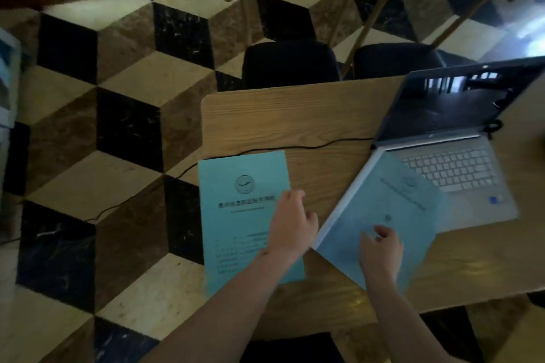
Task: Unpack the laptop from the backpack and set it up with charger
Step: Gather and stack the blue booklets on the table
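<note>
Two bare hands work near the table's front edge. The left hand rests knuckles-up on a flat teal paper booklet with a round printed emblem, its fingers loosely curled over the booklet's right edge; whether they pinch that edge I cannot tell. The right hand lies on a second, paler blue booklet with a white spine, fingers bent, thumb and forefinger close together as if nipping the cover. That booklet is smeared by motion and overlaps the near left corner of the open silver laptop with a pale keyboard, which stands toward the right end of the light wooden table, screen dark.

Judging by the layout, the step in hand is clearing papers away from the machine. It would go best if the blue booklet were lifted off the palm rest instead of dragged, so nothing catches the keys, and if the teal one were kept from slipping over the table edge it already overhangs.

Farther off, a thin black cable runs from the laptop's left side across the table and down onto the chequered floor; its plug and any charger brick are out of sight. No backpack shows. Two curved-back chairs with dark seats stand beyond the table.
</note>
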